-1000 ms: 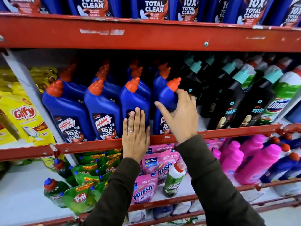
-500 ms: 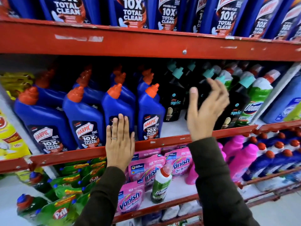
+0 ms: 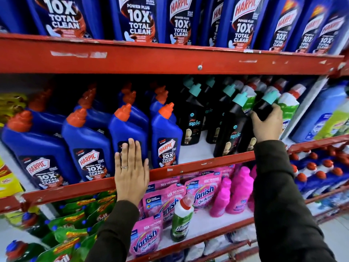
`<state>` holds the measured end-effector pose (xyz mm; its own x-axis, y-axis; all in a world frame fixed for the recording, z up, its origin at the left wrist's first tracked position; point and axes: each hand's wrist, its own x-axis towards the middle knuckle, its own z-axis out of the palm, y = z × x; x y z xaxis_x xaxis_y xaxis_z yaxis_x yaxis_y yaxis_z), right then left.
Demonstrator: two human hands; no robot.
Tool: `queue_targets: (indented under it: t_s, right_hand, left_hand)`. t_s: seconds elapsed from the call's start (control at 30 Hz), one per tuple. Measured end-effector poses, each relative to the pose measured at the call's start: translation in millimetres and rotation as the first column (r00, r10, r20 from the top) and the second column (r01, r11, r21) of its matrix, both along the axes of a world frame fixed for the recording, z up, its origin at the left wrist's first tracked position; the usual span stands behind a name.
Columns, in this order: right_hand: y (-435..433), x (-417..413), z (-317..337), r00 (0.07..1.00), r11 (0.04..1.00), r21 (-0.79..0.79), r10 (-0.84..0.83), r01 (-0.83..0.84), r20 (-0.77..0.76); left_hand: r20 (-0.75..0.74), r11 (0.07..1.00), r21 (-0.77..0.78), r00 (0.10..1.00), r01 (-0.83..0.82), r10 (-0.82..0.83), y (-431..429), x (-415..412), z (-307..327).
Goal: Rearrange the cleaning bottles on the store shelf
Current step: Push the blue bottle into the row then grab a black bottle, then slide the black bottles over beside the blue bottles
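— On the middle red shelf [image 3: 188, 168]: four blue Harpic bottles [image 3: 88, 148] with orange caps in front, side by side, more behind.
— And beside them?
— Black Spic bottles [image 3: 192, 120] with teal caps, just to the right. Then green-and-white bottles [image 3: 288, 107] with red caps, at the far right of that row.
— Left hand [image 3: 131, 174]?
— Flat and open, fingers straight up and close together. Pressed on the front of the third blue bottle [image 3: 128, 133], palm over the shelf edge. Ring on one finger. Holding nothing.
— Right hand [image 3: 266, 121]?
— Wrapped around the neck of a black bottle [image 3: 264, 108] with a teal cap. Holding it tight. Bottle leaning, touching the green-and-white ones.
— Lifted off the shelf or not?
— Cannot tell; bottom hidden behind the hand and sleeve.
— Up above?
— Big blue Harpic bottles [image 3: 139, 19] in a row.
— Down below?
— Pink Vanish pouches [image 3: 147, 237], pink bottles [image 3: 239, 190], one green Domex bottle [image 3: 182, 218] leaning among them. Green Pril pouches [image 3: 79, 224] on the left.
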<state>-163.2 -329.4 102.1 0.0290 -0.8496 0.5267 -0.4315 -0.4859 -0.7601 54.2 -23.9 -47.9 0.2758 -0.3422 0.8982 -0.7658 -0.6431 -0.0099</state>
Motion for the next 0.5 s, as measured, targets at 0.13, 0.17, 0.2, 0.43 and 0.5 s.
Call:
queue_targets:
  t_s: [0.13,0.17,0.2,0.43,0.5]
  right_hand:
    - [16,-1,-6,0.996,0.995,-0.085,-0.047,0.053,0.078]
    - [25,-2,-6,0.993,0.99,-0.117,-0.065,0.076,0.095]
    - [34,-3,-4,0.99,0.983,-0.153,-0.082,0.099,0.112]
    - [98,-11,21,0.992,0.958,-0.282,-0.017,0.053,0.129]
    - [111,-10,24,0.989,0.964,-0.263,0.075,-0.04,0.124]
  left_hand:
    - [-0.003,1.0,0.003,1.0,0.015,-0.015,0,1,0]
    - [-0.002,1.0,0.004,1.0,0.018,-0.018,0,1,-1]
    - [0.003,1.0,0.002,1.0,0.018,-0.018,-1,2,-1]
    - [0.0,0.999,-0.003,1.0,0.032,-0.032,-1,2,-1]
    - [-0.006,0.999,-0.013,0.999,0.039,-0.039,-2,2,0]
